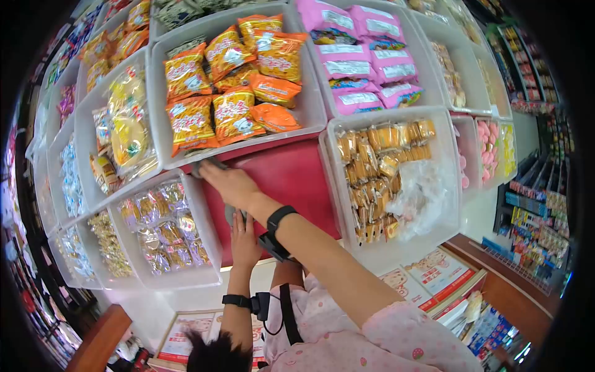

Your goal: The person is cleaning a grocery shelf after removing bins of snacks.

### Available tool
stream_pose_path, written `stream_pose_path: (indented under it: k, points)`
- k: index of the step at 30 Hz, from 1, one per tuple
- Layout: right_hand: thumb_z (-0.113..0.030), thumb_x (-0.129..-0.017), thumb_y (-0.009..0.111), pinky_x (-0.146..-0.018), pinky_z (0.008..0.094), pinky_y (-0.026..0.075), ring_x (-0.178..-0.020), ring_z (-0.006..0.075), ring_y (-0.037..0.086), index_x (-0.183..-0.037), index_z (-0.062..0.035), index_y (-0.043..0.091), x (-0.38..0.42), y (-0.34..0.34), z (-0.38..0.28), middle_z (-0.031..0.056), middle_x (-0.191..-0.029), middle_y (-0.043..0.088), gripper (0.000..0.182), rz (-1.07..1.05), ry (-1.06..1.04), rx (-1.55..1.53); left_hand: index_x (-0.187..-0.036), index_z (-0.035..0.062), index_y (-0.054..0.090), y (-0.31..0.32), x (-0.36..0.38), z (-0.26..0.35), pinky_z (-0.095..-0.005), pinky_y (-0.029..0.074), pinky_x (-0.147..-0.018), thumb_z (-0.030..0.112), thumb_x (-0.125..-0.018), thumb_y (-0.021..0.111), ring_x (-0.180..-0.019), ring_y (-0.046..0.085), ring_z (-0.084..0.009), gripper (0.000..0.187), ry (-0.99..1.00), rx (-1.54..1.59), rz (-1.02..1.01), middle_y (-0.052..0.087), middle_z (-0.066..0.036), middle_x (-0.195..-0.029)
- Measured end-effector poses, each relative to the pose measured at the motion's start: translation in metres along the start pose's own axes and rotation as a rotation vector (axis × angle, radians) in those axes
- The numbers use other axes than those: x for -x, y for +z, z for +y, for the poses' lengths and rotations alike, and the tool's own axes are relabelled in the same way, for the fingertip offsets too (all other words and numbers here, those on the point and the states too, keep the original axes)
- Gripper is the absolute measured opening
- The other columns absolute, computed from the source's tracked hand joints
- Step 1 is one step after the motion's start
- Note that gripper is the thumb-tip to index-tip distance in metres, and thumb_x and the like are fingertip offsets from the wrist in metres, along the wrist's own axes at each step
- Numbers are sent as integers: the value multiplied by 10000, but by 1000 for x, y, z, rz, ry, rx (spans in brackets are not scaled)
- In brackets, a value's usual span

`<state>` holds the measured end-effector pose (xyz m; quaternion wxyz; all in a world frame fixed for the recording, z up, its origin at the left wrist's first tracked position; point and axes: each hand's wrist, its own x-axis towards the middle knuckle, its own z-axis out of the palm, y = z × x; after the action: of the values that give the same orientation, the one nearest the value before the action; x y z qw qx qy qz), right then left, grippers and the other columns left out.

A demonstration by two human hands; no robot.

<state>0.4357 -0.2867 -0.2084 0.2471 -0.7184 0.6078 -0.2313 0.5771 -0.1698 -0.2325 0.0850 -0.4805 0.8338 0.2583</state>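
My right hand (232, 186) reaches across to the far left corner of a red surface (285, 180). It presses a grey cloth (207, 166) there, beside the tub of orange snack bags (235, 115). My left hand (245, 242) lies nearer to me on the same surface, fingers stretched forward and fairly flat. A grey patch (230, 215), perhaps more cloth, shows at its fingertips. Part of it is hidden under my right forearm. The red surface lies between a tub of purple-wrapped pastries (164, 232) and a tub of brown wrapped biscuits (372, 167).
Translucent plastic tubs surround the red surface, among them one with pink bags (359, 53) and one with yellow packs (129, 124). A crumpled clear bag (421, 198) lies in the biscuit tub. Stocked shelves (527, 62) stand to the right, and a wooden edge (508, 282) runs at lower right.
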Motion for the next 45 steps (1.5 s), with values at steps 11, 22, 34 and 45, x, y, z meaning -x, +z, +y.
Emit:
stream_pose_path:
  k: [11, 22, 34, 45]
  points:
    - [-126, -861, 512, -780, 377, 535, -1012, 264, 586, -1365, -191, 438, 56, 15, 33, -27, -1422, 406, 514, 83, 209, 404, -1449, -5, 275, -2, -7, 1, -485, 287, -1099, 230, -748, 684, -1379, 252, -448, 845, 53, -86, -37, 221, -288, -1502]
    - [-82, -777, 633, -923, 488, 408, -1052, 458, 492, -1093, 57, 475, 29, 24, 43, 275, -1104, 501, 380, 903, 802, -344, -1435, -44, 289, 8, -6, -1, -506, 283, -1097, 223, -832, 573, -1385, 230, -459, 718, 147, -27, 72, 230, -300, -1492]
    - [31, -724, 561, -813, 406, 462, -937, 339, 576, -889, -49, 592, -19, 92, -25, 137, -972, 619, 185, 484, 324, -527, -1421, -53, 285, -2, -2, 0, -485, 304, -1100, 234, -837, 590, -1370, 251, -458, 719, 178, -131, 31, 284, -299, -1456]
    - [-236, -846, 515, -1115, 430, 261, -1349, 356, 339, -1232, -18, 578, 83, 40, 14, 148, -1286, 546, 448, 153, 302, 487, -1415, -63, 282, 6, 5, 13, -494, 302, -1089, 238, -765, 685, -1376, 233, -469, 822, 108, -68, 1, 259, -312, -1463]
